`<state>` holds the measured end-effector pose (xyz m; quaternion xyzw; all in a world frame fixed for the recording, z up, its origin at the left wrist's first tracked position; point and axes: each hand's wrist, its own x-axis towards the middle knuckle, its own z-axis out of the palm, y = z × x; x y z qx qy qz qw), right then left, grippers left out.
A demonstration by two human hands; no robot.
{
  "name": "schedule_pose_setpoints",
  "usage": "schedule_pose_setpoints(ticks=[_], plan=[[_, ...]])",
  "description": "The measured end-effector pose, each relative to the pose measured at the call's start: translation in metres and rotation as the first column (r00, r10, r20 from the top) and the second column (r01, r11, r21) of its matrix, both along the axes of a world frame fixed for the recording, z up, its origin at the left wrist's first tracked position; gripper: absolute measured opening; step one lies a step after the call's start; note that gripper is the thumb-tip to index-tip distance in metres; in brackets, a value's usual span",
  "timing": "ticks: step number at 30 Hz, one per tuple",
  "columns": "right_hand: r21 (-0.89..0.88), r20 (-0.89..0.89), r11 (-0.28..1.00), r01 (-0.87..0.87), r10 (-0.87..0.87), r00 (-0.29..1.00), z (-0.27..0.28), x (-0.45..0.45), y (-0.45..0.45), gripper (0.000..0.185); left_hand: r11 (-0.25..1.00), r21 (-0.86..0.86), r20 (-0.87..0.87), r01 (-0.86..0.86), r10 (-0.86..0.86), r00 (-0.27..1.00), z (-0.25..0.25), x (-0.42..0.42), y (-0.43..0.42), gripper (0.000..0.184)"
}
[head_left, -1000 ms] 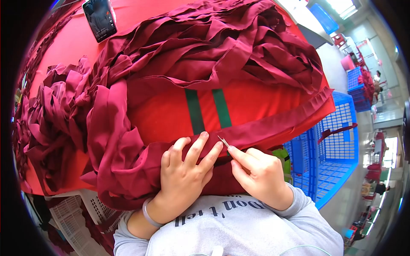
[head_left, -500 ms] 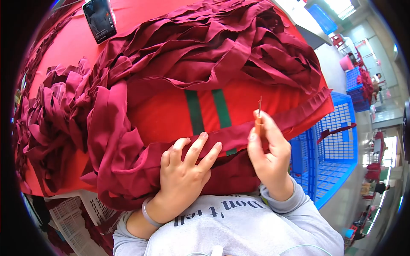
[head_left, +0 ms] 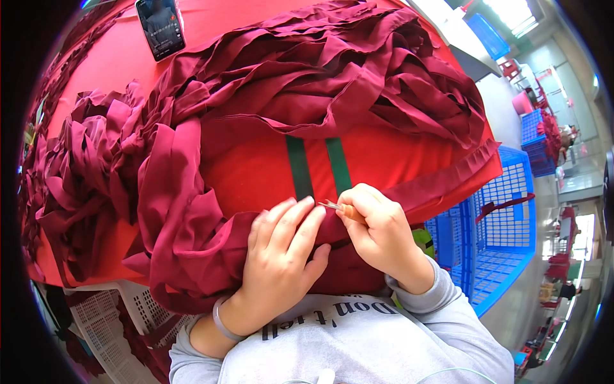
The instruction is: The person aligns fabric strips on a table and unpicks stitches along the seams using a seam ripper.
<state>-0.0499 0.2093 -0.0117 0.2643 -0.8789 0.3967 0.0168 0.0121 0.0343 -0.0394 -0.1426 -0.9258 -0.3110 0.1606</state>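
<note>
My left hand (head_left: 279,246) lies with its fingers stretched over a long maroon fabric strip (head_left: 441,176), pressing it against the red table cover (head_left: 246,163). In my right hand (head_left: 385,235) is a seam ripper (head_left: 351,212) with an orange-brown handle, pinched between thumb and fingers. Its thin forked metal tip points left, close to my left fingertips and over the strip. Whether the tip touches the cloth I cannot tell. A large heap of maroon strips (head_left: 288,83) spreads behind and to the left of my hands.
A phone (head_left: 160,29) with its screen lit lies at the far left of the table. Blue plastic baskets (head_left: 505,230) stand at the right, one with a maroon strip over its wall. White baskets (head_left: 105,320) sit below the left table edge. Two dark green bands (head_left: 339,163) cross the cover.
My right hand has moved left and down, bringing the seam ripper from upright to pointing left beside my left fingers. My left hand stays on the strip, its fingers closer together.
</note>
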Motion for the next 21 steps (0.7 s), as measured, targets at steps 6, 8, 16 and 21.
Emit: schedule_pose_setpoints(ticks=[6,8,16,21], plan=[[-0.239,0.143,0.962,-0.136,0.173,0.975,0.014,0.025,0.004,0.006,0.997,0.058,0.026,0.056,-0.058,0.998,0.011,-0.006,0.007,0.012],[-0.371,0.281,0.898,-0.237,0.352,0.893,0.032,0.035,0.012,0.006,0.999,0.044,0.059,0.013,-0.015,0.998,0.01,-0.007,0.003,0.011],[-0.213,0.067,0.977,-0.012,0.027,0.997,0.035,0.035,0.02,0.008,0.651,0.743,0.491,-0.155,-0.374,0.786,0.042,0.002,-0.007,0.016],[-0.263,0.082,0.964,-0.047,0.071,0.994,0.033,0.042,0.013,0.02,0.53,0.801,0.561,-0.279,-0.502,0.658,0.045,0.005,-0.008,0.012]])
